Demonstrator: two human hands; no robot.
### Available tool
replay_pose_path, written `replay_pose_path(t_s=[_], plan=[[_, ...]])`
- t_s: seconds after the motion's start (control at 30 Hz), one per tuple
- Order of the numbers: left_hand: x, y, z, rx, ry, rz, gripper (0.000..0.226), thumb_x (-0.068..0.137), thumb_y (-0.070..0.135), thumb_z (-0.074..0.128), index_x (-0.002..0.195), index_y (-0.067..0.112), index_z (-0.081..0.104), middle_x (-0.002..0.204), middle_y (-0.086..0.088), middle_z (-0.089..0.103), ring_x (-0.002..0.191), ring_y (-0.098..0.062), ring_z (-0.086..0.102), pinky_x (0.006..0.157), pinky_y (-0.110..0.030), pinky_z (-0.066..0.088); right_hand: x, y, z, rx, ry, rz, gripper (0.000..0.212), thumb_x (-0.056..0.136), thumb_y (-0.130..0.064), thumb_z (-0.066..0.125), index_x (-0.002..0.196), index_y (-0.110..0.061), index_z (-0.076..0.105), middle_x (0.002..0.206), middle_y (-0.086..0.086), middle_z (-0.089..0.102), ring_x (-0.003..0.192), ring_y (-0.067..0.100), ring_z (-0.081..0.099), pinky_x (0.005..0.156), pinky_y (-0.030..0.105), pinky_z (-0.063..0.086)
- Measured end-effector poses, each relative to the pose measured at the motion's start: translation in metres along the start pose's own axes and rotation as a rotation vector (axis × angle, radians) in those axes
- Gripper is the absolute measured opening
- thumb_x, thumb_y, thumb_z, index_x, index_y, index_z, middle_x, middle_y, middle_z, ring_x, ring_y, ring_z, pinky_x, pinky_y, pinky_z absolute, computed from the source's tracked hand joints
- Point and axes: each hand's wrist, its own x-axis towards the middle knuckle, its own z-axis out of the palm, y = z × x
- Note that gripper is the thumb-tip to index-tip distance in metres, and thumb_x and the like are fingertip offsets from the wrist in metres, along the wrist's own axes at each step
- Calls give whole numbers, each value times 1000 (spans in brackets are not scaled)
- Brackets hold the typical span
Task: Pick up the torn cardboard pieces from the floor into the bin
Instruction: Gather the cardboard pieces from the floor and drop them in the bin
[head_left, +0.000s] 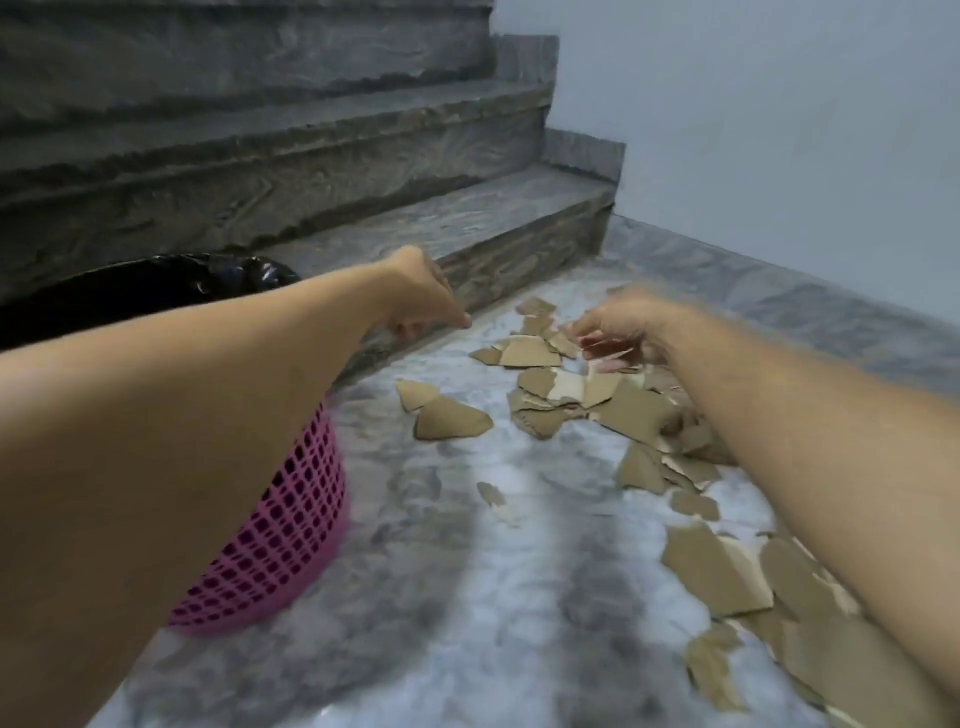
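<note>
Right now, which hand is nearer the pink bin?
Left. The left hand hangs just beyond the pink bin, near the bottom stair. The right hand is farther off to the right, over the torn cardboard pieces.

I see my left hand (423, 296) curled w/ fingers pointing down, far side of the pink mesh bin (291, 525), which has a black liner (244, 273). Right hand (618, 327) is blurred over the torn cardboard pieces (597, 410) strewn along the right of the marble floor (467, 597); can't tell its grip. Grey stairs (311, 156) rise at far left.
</note>
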Motion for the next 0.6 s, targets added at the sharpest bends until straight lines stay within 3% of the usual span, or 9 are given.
replay_pose_path(t_s=[0.13, 0.23, 0.3, 0.4, 0.6], plan=[[40, 6, 50, 30, -158, -72, 41, 79, 27, 80, 110, 5, 65, 87, -6, 66, 76, -19, 64, 55, -29, 52, 36, 48, -25, 4, 3, 78, 14, 91, -20, 69, 103, -13, 64, 86, 2, 65, 70, 10, 64, 61, 30, 59], [67, 9, 77, 27, -219, -152, 50, 81, 26, 78, 121, 1, 60, 102, -10, 66, 89, -24, 66, 72, -38, 58, 54, 76, -44, 4, -23, 150, 10, 91, -21, 70, 93, -14, 62, 83, 4, 64, 73, 13, 63, 77, 37, 60], [75, 14, 85, 56, -246, -202, 52, 83, 26, 76, 124, -1, 57, 113, -15, 64, 96, -28, 66, 82, -42, 58, 62, 90, -55, -1, -53, 212, 12, 92, -22, 68, 91, -14, 59, 80, 2, 62, 69, 12, 61, 76, 36, 60], [75, 19, 85, 112, -283, -250, 53, 84, 25, 75, 125, -2, 57, 116, -17, 64, 102, -30, 66, 84, -43, 57, 68, 104, -64, 35, -76, 270, 14, 92, -22, 68, 95, -14, 58, 82, 3, 59, 67, 13, 59, 64, 35, 58], [78, 20, 62, 120, -287, -313, 53, 86, 25, 73, 127, -3, 55, 115, -16, 61, 101, -31, 64, 88, -47, 56, 69, 104, -64, 68, -123, 345, 27, 93, -21, 66, 114, -12, 53, 95, 7, 54, 84, 20, 57, 79, 43, 54]])
